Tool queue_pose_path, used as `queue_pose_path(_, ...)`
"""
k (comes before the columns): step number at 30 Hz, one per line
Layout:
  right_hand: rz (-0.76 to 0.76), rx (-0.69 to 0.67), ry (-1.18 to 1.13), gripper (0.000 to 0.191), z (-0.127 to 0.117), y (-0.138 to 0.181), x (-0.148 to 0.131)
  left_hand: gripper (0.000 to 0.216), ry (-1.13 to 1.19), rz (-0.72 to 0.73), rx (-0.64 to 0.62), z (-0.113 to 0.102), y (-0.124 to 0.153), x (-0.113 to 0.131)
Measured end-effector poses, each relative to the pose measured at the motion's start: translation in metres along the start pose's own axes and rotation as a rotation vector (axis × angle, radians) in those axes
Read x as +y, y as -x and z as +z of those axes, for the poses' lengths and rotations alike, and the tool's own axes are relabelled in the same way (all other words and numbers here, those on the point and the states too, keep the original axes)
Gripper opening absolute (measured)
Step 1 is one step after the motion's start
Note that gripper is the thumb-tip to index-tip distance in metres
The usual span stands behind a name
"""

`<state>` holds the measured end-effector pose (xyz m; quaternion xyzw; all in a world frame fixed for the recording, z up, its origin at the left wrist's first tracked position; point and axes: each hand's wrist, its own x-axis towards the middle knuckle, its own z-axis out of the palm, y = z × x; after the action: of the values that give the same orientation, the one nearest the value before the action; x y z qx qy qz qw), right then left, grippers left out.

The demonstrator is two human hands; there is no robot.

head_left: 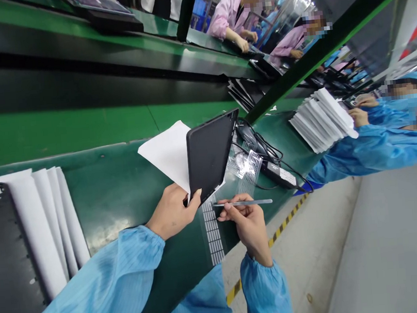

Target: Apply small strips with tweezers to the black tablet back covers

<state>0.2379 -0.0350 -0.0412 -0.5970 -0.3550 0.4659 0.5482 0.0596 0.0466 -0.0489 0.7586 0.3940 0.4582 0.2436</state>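
My left hand [174, 209] grips the lower corner of a black plastic back cover [211, 154], tablet-like in shape and tilted up on edge. A white paper sheet [169, 152] sticks out behind the cover. Metal tweezers [249, 202] are pinched in my right hand [248, 221], their tip over a clear strip of small pale labels [213, 234] on the table. Further clear label strips [249, 170] lie just beyond. My right fingertips are close to the strip; whether they touch it I cannot tell.
At left, another black cover [9, 261] rests on white sheets [62, 213] on the green table [112, 184]. Black cables and a dark device [279, 173] lie at right, before a white paper stack [322, 119]. A slanted green post [296, 73] crosses the far side. Co-workers sit beyond.
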Motion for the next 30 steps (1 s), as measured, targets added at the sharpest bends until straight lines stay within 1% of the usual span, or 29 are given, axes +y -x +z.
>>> queue_pose_path(9,-0.025,0.02,0.021,0.023,0.0035,0.0017,-0.0022,0.044,0.02,-0.015,-0.032,-0.0004,0.0001,0.0)
queue_pose_path(14,-0.031,0.002,-0.019,0.02,0.005,0.0006,-0.0028,0.041,0.008,-0.031,-0.043,-0.002,-0.0013,0.001)
queue_pose_path(18,-0.028,0.024,-0.06,0.022,0.0051,-0.001,-0.0012,0.034,0.005,-0.047,-0.072,-0.0033,-0.0021,0.002)
queue_pose_path(27,0.039,0.003,-0.071,0.023,0.0047,-0.0074,-0.004,0.032,-0.013,-0.033,-0.052,-0.0045,-0.003,0.0034)
queue_pose_path(29,0.014,-0.02,-0.047,0.02,0.0047,-0.0062,-0.0037,0.033,-0.014,-0.031,-0.051,-0.005,-0.0031,0.0035)
queue_pose_path(30,-0.027,-0.026,-0.004,0.018,0.005,-0.0045,-0.003,0.034,-0.012,-0.029,-0.052,-0.0053,-0.0032,0.0037)
